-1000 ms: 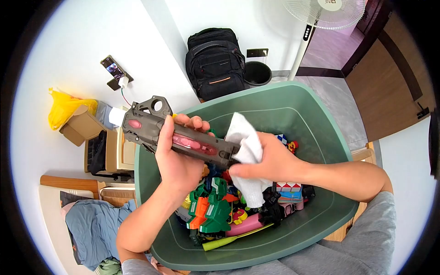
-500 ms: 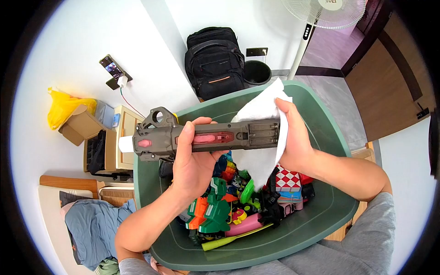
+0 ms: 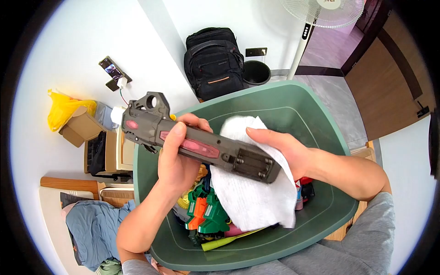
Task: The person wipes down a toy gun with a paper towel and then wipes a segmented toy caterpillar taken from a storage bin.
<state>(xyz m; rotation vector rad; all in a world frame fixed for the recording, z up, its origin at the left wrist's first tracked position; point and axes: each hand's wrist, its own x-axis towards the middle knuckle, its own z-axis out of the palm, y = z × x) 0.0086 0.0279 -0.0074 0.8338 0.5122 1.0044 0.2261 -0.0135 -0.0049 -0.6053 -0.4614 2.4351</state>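
Toy blaster, dark grey with a pink window in its upper face, is held above the green tub, tilted so that its ringed end points up and left and its battery bay sits lower on the right. That bay is uncovered, so I judge that fabric should pass over it lightly; loose fibres could snag inside. The white cloth spreads beneath the battery end and hangs down over the tub's contents. To work it well, I would bunch the slack into a firm pad, since the dangling part could catch below, and press only as hard as my other side can brace.

My left hand does the bracing: it is wrapped around the blaster's middle, thumb across the pink window, fingertips curling up over the far edge. My right hand grips the cloth by the battery end, thumb along the fabric's upper part; its fingers are hidden, so I can't tell how firmly they press. My left forearm slants up from the lower left, while my right forearm comes in nearly level.

Below lie a green-and-orange toy and a yellow-green stick; beyond the tub stands a black backpack.
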